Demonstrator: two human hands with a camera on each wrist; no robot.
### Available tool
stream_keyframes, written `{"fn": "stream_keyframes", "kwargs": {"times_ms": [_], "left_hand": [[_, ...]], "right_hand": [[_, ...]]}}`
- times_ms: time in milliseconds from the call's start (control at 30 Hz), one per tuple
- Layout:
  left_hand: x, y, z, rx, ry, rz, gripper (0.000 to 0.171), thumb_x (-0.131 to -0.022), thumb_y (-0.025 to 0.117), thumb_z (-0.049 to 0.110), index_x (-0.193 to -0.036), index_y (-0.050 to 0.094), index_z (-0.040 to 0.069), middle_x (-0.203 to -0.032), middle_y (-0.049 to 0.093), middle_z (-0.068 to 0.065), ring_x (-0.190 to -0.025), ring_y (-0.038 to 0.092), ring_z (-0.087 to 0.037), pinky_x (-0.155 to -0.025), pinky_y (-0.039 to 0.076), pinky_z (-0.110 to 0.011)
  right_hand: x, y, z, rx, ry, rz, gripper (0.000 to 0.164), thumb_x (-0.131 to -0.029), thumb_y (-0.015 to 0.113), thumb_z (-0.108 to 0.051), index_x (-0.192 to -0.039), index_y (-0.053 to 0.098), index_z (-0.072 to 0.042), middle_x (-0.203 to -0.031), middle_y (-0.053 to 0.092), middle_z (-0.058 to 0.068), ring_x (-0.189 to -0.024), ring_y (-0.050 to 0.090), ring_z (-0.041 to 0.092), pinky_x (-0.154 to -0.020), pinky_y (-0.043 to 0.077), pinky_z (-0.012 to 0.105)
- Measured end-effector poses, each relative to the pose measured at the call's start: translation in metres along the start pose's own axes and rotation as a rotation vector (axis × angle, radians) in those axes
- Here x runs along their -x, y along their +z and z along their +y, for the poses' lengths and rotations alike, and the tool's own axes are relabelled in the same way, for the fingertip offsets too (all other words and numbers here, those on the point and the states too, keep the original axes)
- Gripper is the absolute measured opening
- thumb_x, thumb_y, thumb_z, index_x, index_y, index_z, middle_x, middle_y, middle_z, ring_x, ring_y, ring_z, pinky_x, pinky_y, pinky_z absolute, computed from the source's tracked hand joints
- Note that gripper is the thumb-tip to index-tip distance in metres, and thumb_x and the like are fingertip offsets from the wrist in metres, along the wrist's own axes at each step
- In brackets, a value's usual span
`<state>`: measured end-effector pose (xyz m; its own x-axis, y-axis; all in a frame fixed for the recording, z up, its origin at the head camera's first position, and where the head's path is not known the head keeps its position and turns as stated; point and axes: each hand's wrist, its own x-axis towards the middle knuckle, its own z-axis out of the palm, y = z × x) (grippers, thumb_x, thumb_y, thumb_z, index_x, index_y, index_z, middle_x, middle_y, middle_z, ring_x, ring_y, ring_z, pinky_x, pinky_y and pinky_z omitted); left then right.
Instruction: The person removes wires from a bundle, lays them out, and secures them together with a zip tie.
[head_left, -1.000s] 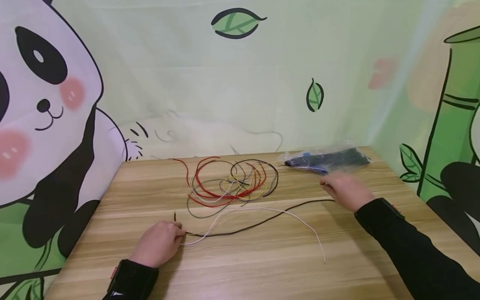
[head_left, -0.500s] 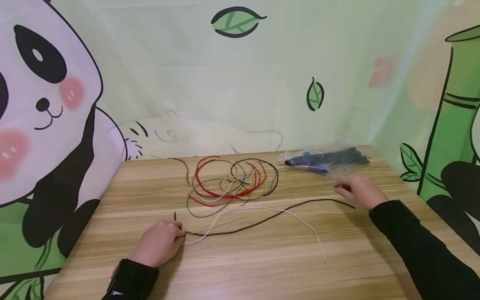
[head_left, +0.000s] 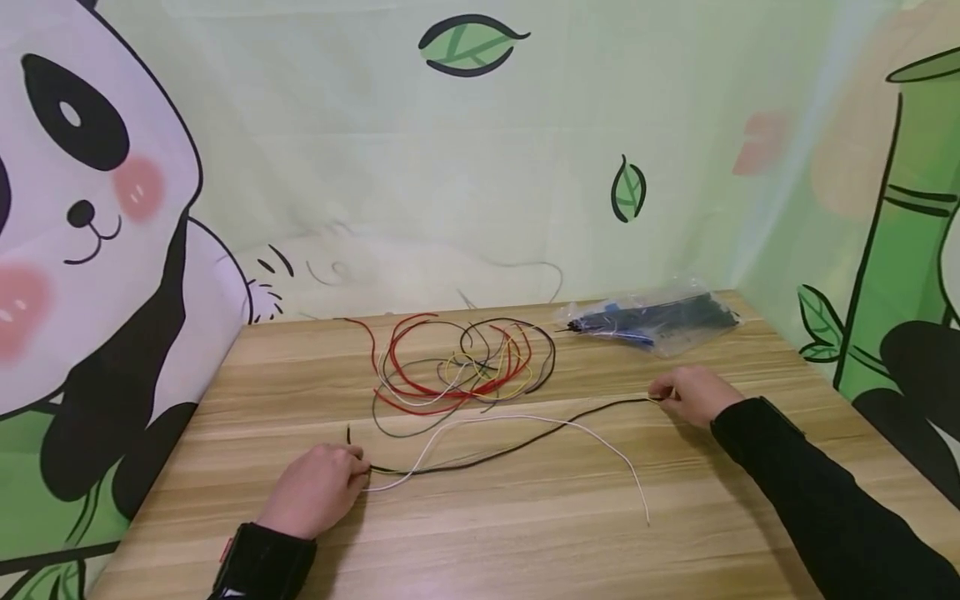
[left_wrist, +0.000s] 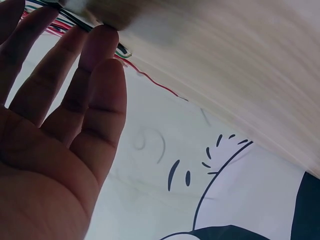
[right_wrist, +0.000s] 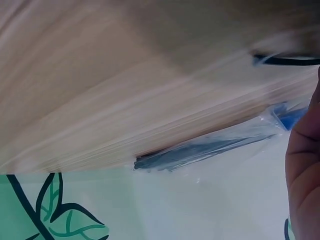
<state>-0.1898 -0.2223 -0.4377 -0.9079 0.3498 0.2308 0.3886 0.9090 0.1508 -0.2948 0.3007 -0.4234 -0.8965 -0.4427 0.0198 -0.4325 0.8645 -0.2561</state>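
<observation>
In the head view, my left hand [head_left: 318, 487] pinches the left part of a black wire [head_left: 517, 447] low over the wooden table. A short dark end [head_left: 348, 434] sticks up past those fingers. A thin yellowish wire runs close along the black one. From beside the left fingertips, a white wire [head_left: 525, 417] arcs right and crosses the black wire. My right hand [head_left: 693, 396] pinches the black wire toward its right end; its thumb and index finger meet there. In the right wrist view, a black wire end [right_wrist: 285, 61] shows beyond that hand.
Behind the wires lies a loose tangle of red [head_left: 390, 350], yellow, green, black and white wires. A clear plastic bag [head_left: 686, 337] with dark strips and a blue bundle lies at the back right. Printed cloth [head_left: 337, 142] with a panda stands behind the table.
My right hand first shifts right, then comes back left and lower, its fingertips now on the black wire. The wire's right end, visible half a second ago, is behind that hand. My left hand stays put.
</observation>
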Motion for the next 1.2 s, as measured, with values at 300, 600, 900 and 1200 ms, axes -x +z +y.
{"fn": "stream_keyframes", "kwargs": {"times_ms": [300,600,900,1200], "left_hand": [[0.000,0.001,0.001,0.012,-0.024,0.006,0.004,-0.081,0.076,0.011,-0.083,0.077,0.007,-0.094,0.071,-0.005,-0.086,0.068,-0.023,-0.072,0.053,-0.041],[0.000,-0.002,0.001,0.016,-0.024,0.009,0.004,-0.080,0.076,0.010,-0.083,0.076,0.008,-0.095,0.071,-0.005,-0.086,0.068,-0.023,-0.072,0.053,-0.042],[-0.001,-0.001,0.004,0.020,-0.016,0.005,0.004,-0.080,0.076,0.010,-0.083,0.077,0.007,-0.095,0.071,-0.005,-0.086,0.068,-0.024,-0.073,0.053,-0.042],[0.000,0.000,0.002,0.015,0.001,0.010,0.002,-0.079,0.077,0.010,-0.079,0.075,0.009,-0.087,0.069,-0.001,-0.080,0.066,-0.020,-0.069,0.052,-0.038]], "right_hand": [[0.012,-0.009,0.000,-0.014,0.046,-0.070,0.008,-0.090,0.065,-0.014,-0.084,0.069,-0.011,-0.074,0.061,-0.002,-0.065,0.054,0.016,-0.063,0.044,0.035],[0.014,-0.010,-0.010,0.150,0.027,-0.146,0.031,-0.077,0.063,-0.004,-0.055,0.047,-0.018,-0.051,0.032,-0.009,-0.048,0.025,0.009,-0.051,0.028,0.027],[0.022,-0.010,-0.002,0.204,0.002,-0.067,0.037,-0.080,0.061,-0.001,-0.056,0.040,-0.019,-0.054,0.025,-0.008,-0.049,0.023,0.009,-0.051,0.025,0.027],[0.013,-0.001,-0.026,0.227,-0.027,-0.057,0.033,-0.081,0.065,-0.004,-0.057,0.046,-0.015,-0.053,0.035,-0.004,-0.050,0.030,0.011,-0.055,0.032,0.030]]}}
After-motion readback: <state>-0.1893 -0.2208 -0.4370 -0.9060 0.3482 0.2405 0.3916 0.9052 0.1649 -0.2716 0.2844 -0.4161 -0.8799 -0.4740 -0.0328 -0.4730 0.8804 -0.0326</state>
